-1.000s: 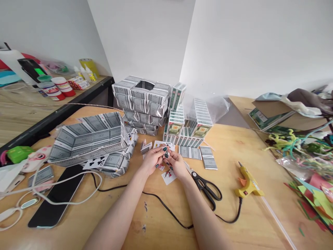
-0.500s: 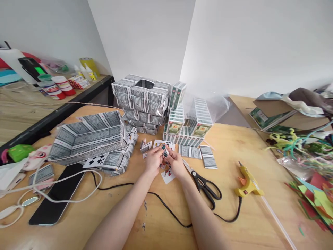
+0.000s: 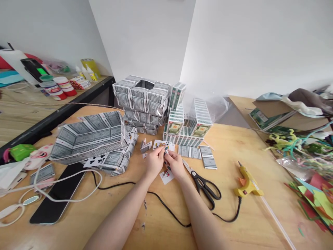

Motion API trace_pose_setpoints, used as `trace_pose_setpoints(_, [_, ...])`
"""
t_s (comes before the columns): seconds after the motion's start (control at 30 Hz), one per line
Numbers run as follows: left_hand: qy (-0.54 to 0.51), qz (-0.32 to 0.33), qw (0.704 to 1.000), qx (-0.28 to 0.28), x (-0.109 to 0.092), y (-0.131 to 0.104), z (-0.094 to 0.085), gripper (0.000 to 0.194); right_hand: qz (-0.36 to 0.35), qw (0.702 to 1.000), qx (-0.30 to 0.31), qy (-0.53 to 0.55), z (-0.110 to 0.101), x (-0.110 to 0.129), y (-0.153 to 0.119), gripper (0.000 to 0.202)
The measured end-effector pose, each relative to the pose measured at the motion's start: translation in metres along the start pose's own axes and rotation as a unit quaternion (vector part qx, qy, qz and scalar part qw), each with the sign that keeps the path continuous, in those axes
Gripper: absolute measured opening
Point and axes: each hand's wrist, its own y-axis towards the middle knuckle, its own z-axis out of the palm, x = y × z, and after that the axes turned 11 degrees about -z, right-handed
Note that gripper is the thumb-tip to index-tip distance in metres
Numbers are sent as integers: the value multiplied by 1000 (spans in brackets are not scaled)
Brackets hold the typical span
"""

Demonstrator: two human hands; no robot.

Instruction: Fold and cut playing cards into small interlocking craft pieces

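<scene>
At the middle of the table my left hand [image 3: 154, 160] and my right hand [image 3: 174, 163] meet, fingertips pinched together on a small piece that looks like a folded playing card and is mostly hidden by the fingers. Just behind them lies a face-up king card [image 3: 159, 143]. A joker card [image 3: 167, 176] lies below the hands. To their left stands a small folded card piece [image 3: 145, 146]. Face-down cards [image 3: 189, 151] sit to the right, behind black-handled scissors [image 3: 205, 185], which lie beside my right wrist.
Boxes covered in cards [image 3: 142, 93] are stacked at the back, beside stacked card packs [image 3: 201, 119]. An open card-covered tray [image 3: 90, 137] and a phone [image 3: 56, 199] are on the left. A yellow glue gun [image 3: 247, 184] lies right; its black cord [image 3: 169, 210] runs under my forearms.
Both hands stay pinched at the same spot, with the fingers shifting slightly and my left hand turning a little over the piece. The other things lie as before.
</scene>
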Motion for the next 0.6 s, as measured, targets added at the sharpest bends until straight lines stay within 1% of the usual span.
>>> trace_pose_setpoints(0.1, [33,16,999,-8,2,-2,-1,20,1,1000,-15,7,2,-2,-1,32])
trace_pose_setpoints(0.17, [50,21,999,-4,3,-2,-1,21,2,1000,-17,3,2,-3,-1,29])
trace_pose_setpoints(0.23, [55,14,998,0,3,-2,0,21,-13,999,-20,-29,-1,-3,0,25])
trace_pose_setpoints(0.3, [49,3,999,2,3,0,-1,20,-49,995,-30,-87,-7,-4,2,25])
trace_pose_setpoints(0.37, [42,7,999,14,3,0,-2,19,-94,983,-42,-155,-12,-4,4,25])
trace_pose_setpoints(0.43, [44,26,998,33,3,1,-4,18,-128,966,-50,-218,-17,-5,4,23])
trace_pose_setpoints(0.5, [67,49,996,40,4,1,-6,17,-147,951,-47,-269,-20,-6,3,21])
trace_pose_setpoints(0.6, [114,76,990,38,6,3,-9,15,-160,934,-33,-317,-20,-7,1,19])
